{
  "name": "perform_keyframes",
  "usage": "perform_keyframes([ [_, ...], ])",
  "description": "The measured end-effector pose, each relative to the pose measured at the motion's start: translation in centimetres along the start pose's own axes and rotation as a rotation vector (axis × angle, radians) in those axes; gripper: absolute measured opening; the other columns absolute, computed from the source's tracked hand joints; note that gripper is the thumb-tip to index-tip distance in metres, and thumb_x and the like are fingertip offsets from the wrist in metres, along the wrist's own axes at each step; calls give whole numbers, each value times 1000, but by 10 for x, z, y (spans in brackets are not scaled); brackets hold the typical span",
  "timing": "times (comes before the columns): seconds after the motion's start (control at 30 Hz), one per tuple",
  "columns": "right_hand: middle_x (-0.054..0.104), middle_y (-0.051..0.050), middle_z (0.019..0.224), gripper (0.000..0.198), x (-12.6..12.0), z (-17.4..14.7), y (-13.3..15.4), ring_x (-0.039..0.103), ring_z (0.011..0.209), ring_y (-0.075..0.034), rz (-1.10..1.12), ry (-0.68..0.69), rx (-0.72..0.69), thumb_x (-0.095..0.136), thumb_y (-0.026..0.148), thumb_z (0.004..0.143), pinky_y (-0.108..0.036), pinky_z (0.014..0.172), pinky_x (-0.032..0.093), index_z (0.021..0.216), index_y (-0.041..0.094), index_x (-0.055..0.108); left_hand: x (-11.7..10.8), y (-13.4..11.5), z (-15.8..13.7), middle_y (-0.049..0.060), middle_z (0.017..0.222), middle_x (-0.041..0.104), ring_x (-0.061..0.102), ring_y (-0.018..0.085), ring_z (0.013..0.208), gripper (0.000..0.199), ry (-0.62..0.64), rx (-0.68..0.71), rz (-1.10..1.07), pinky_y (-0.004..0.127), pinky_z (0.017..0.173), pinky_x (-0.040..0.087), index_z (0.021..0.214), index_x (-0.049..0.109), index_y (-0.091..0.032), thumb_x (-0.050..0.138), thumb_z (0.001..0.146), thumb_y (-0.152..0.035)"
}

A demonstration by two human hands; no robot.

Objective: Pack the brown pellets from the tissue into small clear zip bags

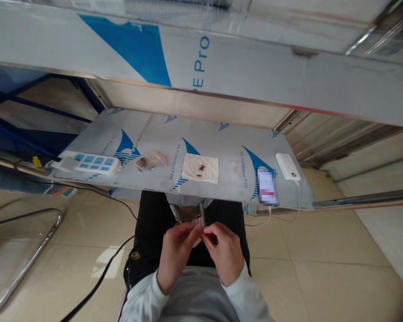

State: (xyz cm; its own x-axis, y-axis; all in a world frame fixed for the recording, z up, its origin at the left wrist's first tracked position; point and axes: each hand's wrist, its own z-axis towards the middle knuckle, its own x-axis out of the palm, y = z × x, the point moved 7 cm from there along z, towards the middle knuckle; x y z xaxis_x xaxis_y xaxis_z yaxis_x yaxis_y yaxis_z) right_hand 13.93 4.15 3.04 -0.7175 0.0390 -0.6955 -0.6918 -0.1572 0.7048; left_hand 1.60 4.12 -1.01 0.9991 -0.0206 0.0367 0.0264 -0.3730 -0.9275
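Over my lap, my left hand (pixel 177 248) and my right hand (pixel 223 250) meet, fingertips pinched close together. Between them is a small clear plastic bag (pixel 200 217) with a pinkish strip and something dark near its top; the fingers cover much of it. Ahead on the table, a white tissue (pixel 192 166) lies flat with a few small dark brown pieces (pixel 202 168) on it. To its left is a clear bag of brown bits (pixel 142 163), beside more small plastic bags with pinkish edges (pixel 159 158).
A film-covered metal table (pixel 218 143) stands before my knees, under an upper shelf (pixel 255 76). On it are a power strip (pixel 96 163), a phone (pixel 267 187) and a white power bank (pixel 288 167) with a cable. A black cable (pixel 99 281) and metal chair leg (pixel 36 255) are left.
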Motion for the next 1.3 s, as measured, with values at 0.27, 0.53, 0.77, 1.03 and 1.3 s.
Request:
perform_keyframes([
  [0.27,66,-2,65,20,18,1,-28,60,57,-13,394,194,213,62,34,83,-22,54,47,72,18,67,-2,29,-2,7,78,74,68,18,73,34,71,-217,-316,27,74,55,80,75,-12,73,69,-44],
  [0.53,65,-7,81,12,21,-9,-12,64,73,-17,73,65,-27,51,17,87,-26,65,51,83,18,63,0,40,1,6,77,73,69,17,72,36,-18,-236,-406,26,71,55,83,74,-13,79,61,-41],
  [0.77,62,-5,74,13,28,-15,-9,64,69,-17,-109,3,-115,48,13,86,-27,64,52,82,19,58,0,57,0,6,75,73,68,17,70,35,-66,-280,-496,28,72,55,76,71,-11,81,57,-40],
  [1.03,62,-3,66,14,23,-25,-25,62,57,-15,-187,-186,-48,49,19,87,-24,53,46,77,21,58,-13,36,0,8,71,73,69,22,68,18,-129,-107,254,28,62,51,71,72,-16,66,71,-33],
  [1.3,59,-1,66,10,5,-23,-20,61,63,-15,-57,-186,-56,56,15,81,-26,61,48,73,21,55,-25,-2,-10,3,66,69,66,17,58,10,-207,51,540,23,55,46,73,65,-20,62,74,-29],
])
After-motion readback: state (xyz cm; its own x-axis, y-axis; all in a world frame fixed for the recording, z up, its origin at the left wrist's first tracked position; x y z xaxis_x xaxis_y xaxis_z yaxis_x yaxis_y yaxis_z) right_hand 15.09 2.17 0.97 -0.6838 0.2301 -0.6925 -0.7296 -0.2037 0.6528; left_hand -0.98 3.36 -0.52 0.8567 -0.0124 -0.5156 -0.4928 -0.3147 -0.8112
